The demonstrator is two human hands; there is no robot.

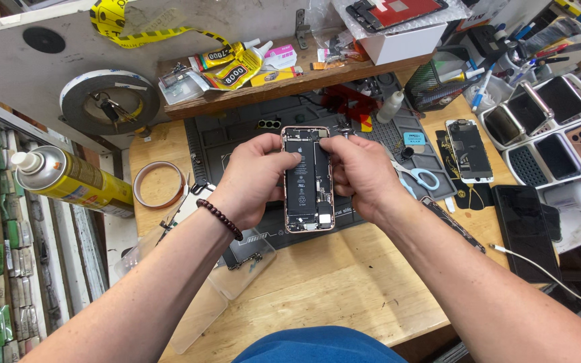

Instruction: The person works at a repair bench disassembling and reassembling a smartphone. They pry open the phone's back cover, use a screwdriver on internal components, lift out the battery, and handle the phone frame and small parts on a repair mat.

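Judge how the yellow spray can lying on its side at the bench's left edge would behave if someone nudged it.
The spray can is a cylinder on its side, so it would probably roll. It overhangs the wooden bench edge, so it might drop off. Its smooth metal body looks slippery.

A wooden bench [317, 282] carried a dark work mat [237, 138], with scissors [417, 176] on the mat. A tape ring [159, 184], spray can [68, 178], black phone [526, 232], white cable [539, 269] and clear plastic lids [196, 316] lay directly on the wood.
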